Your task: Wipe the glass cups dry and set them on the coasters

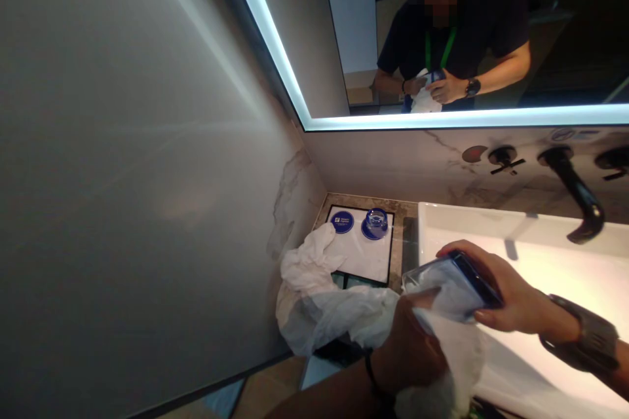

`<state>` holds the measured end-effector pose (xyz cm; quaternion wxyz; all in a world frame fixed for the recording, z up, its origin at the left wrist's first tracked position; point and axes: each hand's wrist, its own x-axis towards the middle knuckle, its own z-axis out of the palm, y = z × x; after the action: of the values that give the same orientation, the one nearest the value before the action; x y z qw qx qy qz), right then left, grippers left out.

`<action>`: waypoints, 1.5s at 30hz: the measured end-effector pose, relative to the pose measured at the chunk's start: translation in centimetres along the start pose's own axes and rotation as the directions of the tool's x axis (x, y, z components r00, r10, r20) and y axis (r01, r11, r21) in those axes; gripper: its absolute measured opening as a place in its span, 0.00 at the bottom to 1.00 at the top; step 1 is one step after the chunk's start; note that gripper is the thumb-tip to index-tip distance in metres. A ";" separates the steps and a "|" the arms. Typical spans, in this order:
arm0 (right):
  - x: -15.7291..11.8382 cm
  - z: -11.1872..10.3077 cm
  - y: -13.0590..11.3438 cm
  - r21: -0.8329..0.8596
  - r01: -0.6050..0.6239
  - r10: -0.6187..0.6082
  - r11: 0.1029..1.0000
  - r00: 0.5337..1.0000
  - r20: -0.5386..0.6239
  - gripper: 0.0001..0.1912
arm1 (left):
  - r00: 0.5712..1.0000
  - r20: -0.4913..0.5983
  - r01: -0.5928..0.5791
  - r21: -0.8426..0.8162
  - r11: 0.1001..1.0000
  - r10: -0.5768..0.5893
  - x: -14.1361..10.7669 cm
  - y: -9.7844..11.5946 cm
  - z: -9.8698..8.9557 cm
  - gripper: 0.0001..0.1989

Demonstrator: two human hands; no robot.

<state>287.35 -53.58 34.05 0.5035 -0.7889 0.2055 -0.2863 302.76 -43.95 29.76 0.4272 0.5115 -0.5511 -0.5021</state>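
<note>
You are gripping a glass (pixel 455 285) in your right hand (pixel 511 294) over the sink's (pixel 540 242) near left edge while your left hand (pixel 410 350) is clutching the white cloth (pixel 442 334) into it, wiping unfinished, a second glass (pixel 377 220) waiting far left.

**Two glasses, two coasters, two hands at one basin**

Two hands, the left (pixel 410 347) and the right (pixel 496 294), share one drinking glass (pixel 449 288) and one white cloth (pixel 339 304). A second glass (pixel 377 220) stands on one of two blue coasters (pixel 342 222), both on one white tray (pixel 366 255). One basin (pixel 540 255), one black spout (pixel 574 193), one lit mirror (pixel 344 46). One wristwatch (pixel 587 337).
</note>
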 end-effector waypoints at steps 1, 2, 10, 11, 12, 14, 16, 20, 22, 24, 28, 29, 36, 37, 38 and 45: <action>-0.2 0.3 0.2 0.046 -0.022 0.022 0.999 1.000 0.006 0.34 | 0.995 0.034 -0.091 0.059 0.994 0.089 0.0 -0.3 -0.1 0.19; -0.4 0.5 0.4 0.091 -0.054 0.053 0.994 0.998 0.015 0.34 | 0.976 0.089 -0.209 0.148 0.967 0.197 0.0 -0.7 -0.6 0.17; -1.2 -1.1 2.7 -0.068 -0.278 0.260 0.958 0.943 -0.207 0.29 | 0.864 0.113 -0.422 0.694 0.584 0.490 1.2 -2.9 -9.2 0.15; -1.0 -1.4 2.4 -0.233 -0.278 0.233 0.932 0.951 -0.202 0.30 | 0.888 -0.059 -0.315 0.644 0.697 0.456 1.1 -2.0 -10.0 0.15; -0.8 -1.5 2.0 -0.402 -0.252 0.194 0.880 0.964 -0.179 0.30 | 0.895 -0.206 -0.229 0.551 0.802 0.397 1.0 -0.8 -10.4 0.15; -0.3 -1.0 1.3 -0.680 -0.152 0.089 0.717 0.988 -0.127 0.31 | 0.900 -0.278 -0.218 0.378 0.900 0.335 0.9 2.0 -10.3 0.13; 0.3 -0.1 0.8 -0.825 -0.053 -0.024 0.562 0.996 -0.080 0.30 | 0.893 -0.125 -0.360 0.381 0.852 0.433 1.0 4.2 -8.7 0.11; 1.1 1.9 0.2 -0.875 0.061 -0.131 0.480 0.991 -0.002 0.06 | 0.817 0.115 -0.513 0.593 0.621 0.566 2.3 4.6 -4.5 0.15; 1.3 2.4 0.1 -0.868 0.073 -0.159 0.490 0.987 -0.006 0.04 | 0.845 0.047 -0.433 0.646 0.629 0.532 3.3 3.7 -3.5 0.18; 1.4 2.7 -0.1 -0.879 0.028 -0.148 0.476 0.988 -0.049 0.10 | 0.886 -0.070 -0.310 0.645 0.699 0.458 4.2 2.9 -3.5 0.17; 1.3 2.9 0.0 -0.925 -0.070 -0.065 0.375 0.993 -0.101 0.11 | 0.932 -0.169 -0.186 0.534 0.825 0.320 4.8 2.6 -4.1 0.08; 1.2 2.8 0.0 -0.935 -0.064 -0.063 0.348 0.994 -0.092 0.11 | 0.940 -0.146 -0.191 0.526 0.828 0.310 4.7 2.7 -4.1 0.08; 1.1 2.6 0.2 -0.970 -0.007 -0.077 0.244 0.997 -0.026 0.19 | 0.909 -0.144 -0.240 0.587 0.773 0.391 4.8 2.8 -3.3 0.11; 1.2 2.7 0.1 -0.962 -0.013 -0.077 0.271 0.996 -0.035 0.15 | 0.894 -0.159 -0.262 0.571 0.778 0.419 5.0 2.6 -3.5 0.08; 1.2 2.8 0.0 -0.956 -0.015 -0.074 0.292 0.997 -0.038 0.13 | 0.881 -0.171 -0.287 0.547 0.786 0.440 5.3 2.3 -3.6 0.07; 1.3 2.1 -0.1 -0.963 -0.051 -0.146 0.266 0.985 -0.092 0.26 | 0.884 -0.434 -0.060 0.261 0.963 0.173 4.4 -2.1 -6.2 0.10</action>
<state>289.70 -52.85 33.76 -0.1040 -0.9119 0.3531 -0.1816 308.69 -49.00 28.28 0.5083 0.6280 -0.5228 -0.2719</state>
